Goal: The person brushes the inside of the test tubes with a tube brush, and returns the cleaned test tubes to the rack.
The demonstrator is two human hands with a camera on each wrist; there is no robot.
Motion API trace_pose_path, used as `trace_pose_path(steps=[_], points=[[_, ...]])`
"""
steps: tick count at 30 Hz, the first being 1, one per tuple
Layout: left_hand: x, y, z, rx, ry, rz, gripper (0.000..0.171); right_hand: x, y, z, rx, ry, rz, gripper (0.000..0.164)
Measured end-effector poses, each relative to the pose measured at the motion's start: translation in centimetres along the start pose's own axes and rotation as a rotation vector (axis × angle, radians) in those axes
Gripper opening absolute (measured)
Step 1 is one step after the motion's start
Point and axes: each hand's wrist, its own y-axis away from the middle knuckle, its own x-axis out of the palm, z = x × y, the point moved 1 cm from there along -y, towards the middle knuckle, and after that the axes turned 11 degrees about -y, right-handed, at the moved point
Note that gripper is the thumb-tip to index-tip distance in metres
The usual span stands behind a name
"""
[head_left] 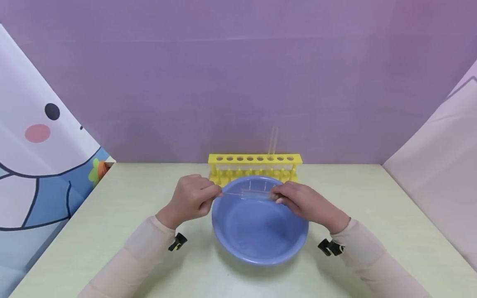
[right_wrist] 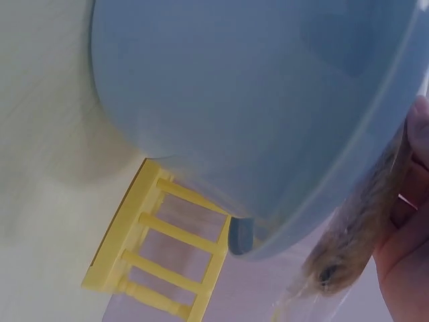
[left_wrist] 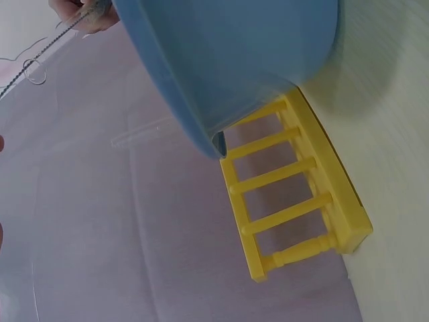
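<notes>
Over the far part of a blue basin [head_left: 257,244], both hands hold a clear test tube [head_left: 255,195] and a test tube brush between them. My left hand [head_left: 191,198] grips the brush's thin twisted wire handle [left_wrist: 50,45], left of the basin's rim. My right hand [head_left: 305,203] pinches the tube at its right end. Brown bristles [right_wrist: 355,231] show inside the tube close beside the right fingers in the right wrist view. The tube lies roughly level, with the wire leaving its left end.
A yellow test tube rack [head_left: 255,159] stands right behind the basin, against a purple backdrop [head_left: 238,82]. One clear test tube [head_left: 273,140] stands upright in it. The pale tabletop [head_left: 372,198] extends to both sides.
</notes>
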Motion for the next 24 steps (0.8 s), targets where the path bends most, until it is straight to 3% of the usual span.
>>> trace_pose_path(steps=[10, 18, 24], points=[[-0.4, 0.0, 0.1, 0.019, -0.011, -0.001, 0.033, -0.3, 0.3, -0.8, 0.007, -0.091, 0.082, 0.025], [-0.6, 0.0, 0.1, 0.035, -0.017, 0.005, 0.033, -0.7, 0.6, -1.3, 0.029, -0.237, 0.142, 0.023], [-0.5, -0.1, 0.4, -0.006, 0.023, 0.008, 0.033, -0.7, 0.5, -1.7, 0.015, -0.244, 0.126, 0.022]])
